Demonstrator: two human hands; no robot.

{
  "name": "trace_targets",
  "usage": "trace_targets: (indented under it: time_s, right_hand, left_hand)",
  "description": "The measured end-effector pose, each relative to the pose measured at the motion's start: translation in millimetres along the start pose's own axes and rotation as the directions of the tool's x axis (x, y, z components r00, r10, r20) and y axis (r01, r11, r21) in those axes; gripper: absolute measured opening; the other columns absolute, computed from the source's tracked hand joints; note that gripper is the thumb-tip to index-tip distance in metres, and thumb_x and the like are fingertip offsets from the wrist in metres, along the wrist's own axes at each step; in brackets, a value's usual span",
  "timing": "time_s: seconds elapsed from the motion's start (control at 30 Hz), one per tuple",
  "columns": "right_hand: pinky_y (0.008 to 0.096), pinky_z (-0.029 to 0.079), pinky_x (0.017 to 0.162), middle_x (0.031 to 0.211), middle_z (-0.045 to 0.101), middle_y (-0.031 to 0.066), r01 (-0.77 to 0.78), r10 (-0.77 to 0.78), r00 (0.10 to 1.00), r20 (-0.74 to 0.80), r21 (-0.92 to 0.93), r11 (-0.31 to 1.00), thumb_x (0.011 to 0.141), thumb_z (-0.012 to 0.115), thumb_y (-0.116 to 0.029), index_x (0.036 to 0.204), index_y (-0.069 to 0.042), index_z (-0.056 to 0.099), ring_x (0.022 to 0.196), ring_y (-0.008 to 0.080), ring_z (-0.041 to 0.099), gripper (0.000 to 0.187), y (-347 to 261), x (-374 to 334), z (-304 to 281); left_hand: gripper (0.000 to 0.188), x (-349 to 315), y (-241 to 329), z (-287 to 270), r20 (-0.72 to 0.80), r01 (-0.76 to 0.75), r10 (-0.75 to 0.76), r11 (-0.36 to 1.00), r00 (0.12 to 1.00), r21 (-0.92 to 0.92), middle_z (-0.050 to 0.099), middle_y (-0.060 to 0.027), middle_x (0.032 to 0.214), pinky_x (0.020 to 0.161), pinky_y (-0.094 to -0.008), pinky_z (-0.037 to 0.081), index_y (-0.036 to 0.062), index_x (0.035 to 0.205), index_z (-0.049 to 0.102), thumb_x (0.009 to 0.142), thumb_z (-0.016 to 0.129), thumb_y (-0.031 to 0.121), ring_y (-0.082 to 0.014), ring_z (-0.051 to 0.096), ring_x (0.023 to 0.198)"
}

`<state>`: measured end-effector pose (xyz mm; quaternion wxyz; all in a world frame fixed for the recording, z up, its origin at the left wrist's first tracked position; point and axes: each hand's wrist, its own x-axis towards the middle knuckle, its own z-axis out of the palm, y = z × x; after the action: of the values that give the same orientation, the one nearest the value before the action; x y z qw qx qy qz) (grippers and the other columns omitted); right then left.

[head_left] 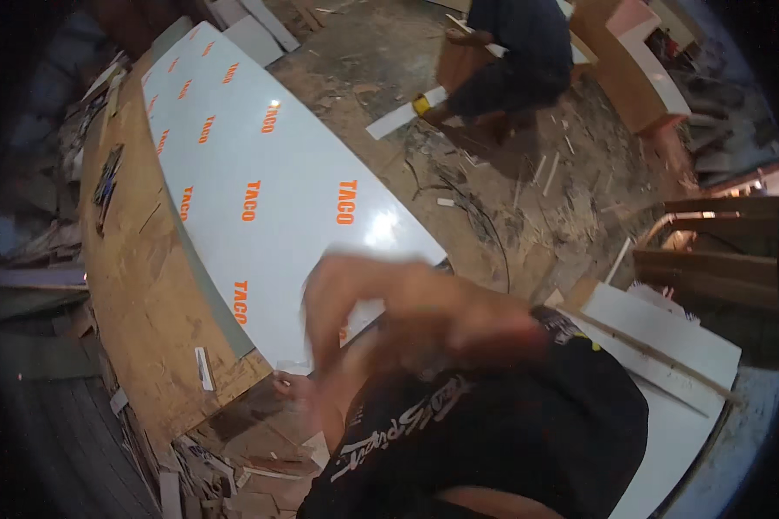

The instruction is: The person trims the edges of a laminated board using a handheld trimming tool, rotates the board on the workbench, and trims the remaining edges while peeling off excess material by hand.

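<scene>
A long white laminated sheet [294,173] with a repeated orange print lies over a brown wooden board [147,303]. My left hand [294,387] is at the sheet's near corner, beside the board's edge. Its fingers are partly smeared, and whether they grip the corner does not show. My right arm reaches across my body from the right. Over the near end of the sheet, my right hand [327,290] is bent downward and heavily blurred. Its fingers and anything in them cannot be made out.
A small white strip [203,369] and a dark tool-like bundle [106,190] rest on the brown board. Another person [515,60] crouches at the far right, a hand near a white strip [402,114]. Scraps litter the floor [493,199]. White panels [666,381] lie at my right.
</scene>
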<state>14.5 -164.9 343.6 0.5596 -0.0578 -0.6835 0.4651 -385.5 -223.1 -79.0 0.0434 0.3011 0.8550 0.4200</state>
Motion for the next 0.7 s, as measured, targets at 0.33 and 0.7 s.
trace_targets:
  time_s: [0.33, 0.7]
  right_hand:
    - [0.0478, 0.044, 0.102, 0.127, 0.061, 0.0302, -0.968, 0.398, 0.252, -0.882, -0.22, 0.124, 0.094, 0.065, -0.045, 0.137, 0.0, 0.053, 0.122, 0.0406, 0.058, 0.063, 212, -286, -115]
    - [0.0528, 0.047, 0.094, 0.11, 0.063, 0.0388, -0.995, 0.5, 0.018, -0.866, -0.064, -0.075, 0.103, 0.041, -0.053, 0.11, 0.013, 0.064, 0.109, 0.0528, 0.061, 0.07, 207, -259, -116]
  left_hand:
    - [0.049, 8, 58, 5, 0.376, 0.027, -0.021, 1.0, 0.926, -0.011, 0.063, -0.0235, 0.091, 0.081, -0.0459, 0.046, -0.0059, 0.098, 0.059, 0.106, 0.042, 0.039, -0.0379, 0.059, 0.084]
    - [0.064, 9, 71, 15, 0.359, -0.06, -0.026, 0.972, 0.933, 0.226, 0.068, -0.0292, 0.11, 0.088, -0.0525, 0.049, -0.005, 0.116, 0.065, 0.104, 0.038, 0.052, -0.0477, 0.063, 0.103]
